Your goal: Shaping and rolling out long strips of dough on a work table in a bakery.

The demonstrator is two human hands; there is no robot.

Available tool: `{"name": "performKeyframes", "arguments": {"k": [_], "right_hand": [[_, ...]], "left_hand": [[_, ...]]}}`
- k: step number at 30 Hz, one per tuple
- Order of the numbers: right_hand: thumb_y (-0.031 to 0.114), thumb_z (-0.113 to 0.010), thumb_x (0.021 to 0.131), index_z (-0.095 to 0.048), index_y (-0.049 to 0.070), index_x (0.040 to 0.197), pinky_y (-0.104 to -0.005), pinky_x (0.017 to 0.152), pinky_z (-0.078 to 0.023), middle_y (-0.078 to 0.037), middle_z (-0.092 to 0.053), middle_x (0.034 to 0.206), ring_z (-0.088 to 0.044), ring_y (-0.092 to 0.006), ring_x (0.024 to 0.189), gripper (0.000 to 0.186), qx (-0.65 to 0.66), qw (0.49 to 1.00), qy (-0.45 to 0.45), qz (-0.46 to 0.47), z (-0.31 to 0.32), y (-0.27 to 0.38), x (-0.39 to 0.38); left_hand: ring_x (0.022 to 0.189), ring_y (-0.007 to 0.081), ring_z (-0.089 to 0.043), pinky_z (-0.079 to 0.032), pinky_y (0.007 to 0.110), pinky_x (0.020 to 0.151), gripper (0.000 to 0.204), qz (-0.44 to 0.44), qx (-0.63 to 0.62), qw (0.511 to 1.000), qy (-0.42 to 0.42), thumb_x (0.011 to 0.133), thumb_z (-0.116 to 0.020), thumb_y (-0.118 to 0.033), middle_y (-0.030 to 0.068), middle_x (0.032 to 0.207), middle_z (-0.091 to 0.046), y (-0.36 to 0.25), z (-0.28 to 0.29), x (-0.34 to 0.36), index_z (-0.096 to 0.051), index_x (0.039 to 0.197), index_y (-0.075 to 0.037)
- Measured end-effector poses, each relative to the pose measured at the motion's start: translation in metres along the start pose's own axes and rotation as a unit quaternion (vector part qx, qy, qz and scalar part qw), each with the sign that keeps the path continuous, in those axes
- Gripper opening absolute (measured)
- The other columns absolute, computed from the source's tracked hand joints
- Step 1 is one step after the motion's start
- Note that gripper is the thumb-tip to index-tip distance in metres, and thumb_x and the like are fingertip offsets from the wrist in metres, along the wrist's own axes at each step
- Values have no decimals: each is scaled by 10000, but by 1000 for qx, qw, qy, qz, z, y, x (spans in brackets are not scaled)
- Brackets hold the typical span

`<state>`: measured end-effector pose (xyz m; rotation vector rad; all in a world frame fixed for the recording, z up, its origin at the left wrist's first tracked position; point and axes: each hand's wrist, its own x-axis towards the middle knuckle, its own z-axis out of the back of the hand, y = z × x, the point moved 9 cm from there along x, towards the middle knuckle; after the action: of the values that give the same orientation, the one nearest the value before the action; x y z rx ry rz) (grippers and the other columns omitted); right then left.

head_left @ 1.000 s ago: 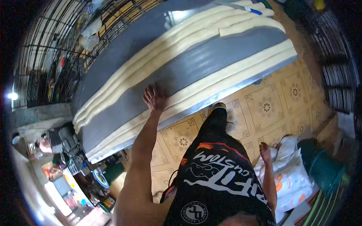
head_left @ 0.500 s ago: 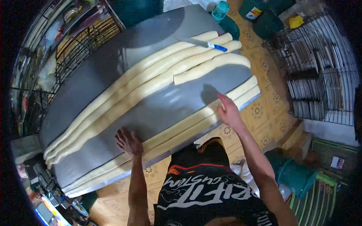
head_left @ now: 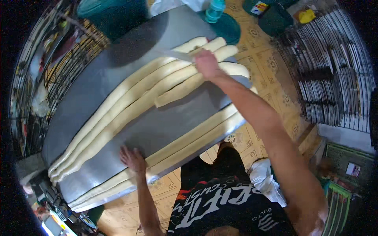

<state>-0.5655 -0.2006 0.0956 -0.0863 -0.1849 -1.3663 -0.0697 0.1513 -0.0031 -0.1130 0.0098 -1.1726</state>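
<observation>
My right hand is closed over the handle of a knife. The handle is hidden by the fingers, while the pale blade points left across the far dough ropes. Long, smooth, cream-coloured dough ropes lie side by side along the far half of the grey metal table. A shorter dough piece lies along their near side, its cut end facing left. Two more dough ropes run along the table's near edge. Beside these, my left hand is open, fingers spread on the tabletop.
A dark green bin stands behind the table. At the far right corner are a teal plastic jug and a round green lid. Wire racks line the left; stacked trays fill the right, beyond the tiled floor.
My right hand has moved up and left from above the near dough ropes and taken hold of the knife. The left hand has stayed nearly in place.
</observation>
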Motion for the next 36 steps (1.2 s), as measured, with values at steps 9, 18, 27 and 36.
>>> {"name": "performKeyframes", "arguments": {"k": [9,18,27,36], "right_hand": [[173,-594,1047,-562,93,1463,-298,524,-407,-25,-611,761,-527,-135,606,425,611,736,122,-265,47,-133,-229],[159,-574,1039,-564,65,1199,-504,561,-481,-206,-694,813,-659,-402,638,185,383,851,229,-277,35,-310,-407],[111,-547,1004,-253,208,1716,-530,578,-476,-221,-710,789,-646,-427,644,777,331,915,202,-108,38,-286,-366],[117,-488,1025,-218,222,1729,-545,619,-479,-284,-749,1041,-687,-458,724,761,311,901,279,-118,17,-276,-350]], "left_hand": [[1579,485,-294,-179,619,1288,751,-290,-184,933,110,956,-682,-302,170,1716,-377,-464,8,-126,-427,1624,-72],[1612,496,-202,-129,694,1265,761,-282,-34,946,154,1062,-564,-451,110,1783,-261,-577,-11,-159,-306,1705,-135],[1638,428,-192,-126,649,1280,709,-343,-120,927,95,1053,-563,-373,62,1778,-300,-687,-3,-167,-360,1689,-136],[1636,429,-199,-128,645,1286,688,-346,-104,928,95,1059,-538,-341,64,1771,-314,-695,-6,-167,-360,1686,-120]]}}
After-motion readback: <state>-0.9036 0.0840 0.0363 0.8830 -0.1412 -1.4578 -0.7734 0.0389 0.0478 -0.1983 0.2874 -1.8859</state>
